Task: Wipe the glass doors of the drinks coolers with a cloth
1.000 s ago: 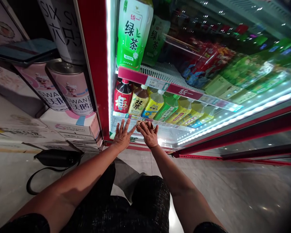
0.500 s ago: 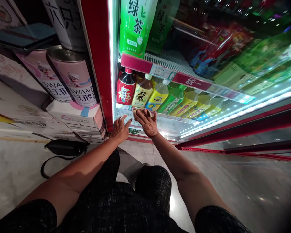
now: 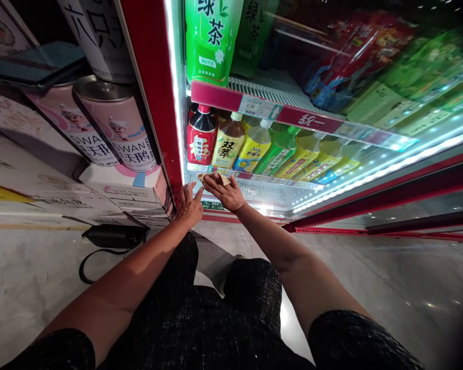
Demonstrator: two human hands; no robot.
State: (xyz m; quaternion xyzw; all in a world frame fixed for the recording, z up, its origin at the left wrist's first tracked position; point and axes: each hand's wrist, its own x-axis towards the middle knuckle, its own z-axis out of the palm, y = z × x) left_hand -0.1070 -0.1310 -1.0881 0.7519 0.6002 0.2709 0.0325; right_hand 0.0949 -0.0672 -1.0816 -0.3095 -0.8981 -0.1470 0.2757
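Right hand (image 3: 227,194) and cloth (image 3: 224,180) are seen together at the front of the cooler (image 3: 144,61): the cloth is held bunched under the fingers, just below the shelf edge (image 3: 254,177) on which the red bottle (image 3: 201,141) and the tan bottle (image 3: 227,146) are set. The left hand (image 3: 190,208) is held close beside it, fingers loosely bent, with nothing gripped. Whether a surface is touched by either hand cannot be told.

The work with the cloth is judged to be under way rather than finished, since the cloth has not been put down. No mark of what has been covered can be made out, so the share left cannot be judged. The row of bottles is left in order, untouched by either hand.

Compared with a second ago, the cloth has been carried leftward, from below the tan and yellow bottles (image 3: 253,148) to below the red and tan ones. The left fingers, spread fairly straight then, have been curled.
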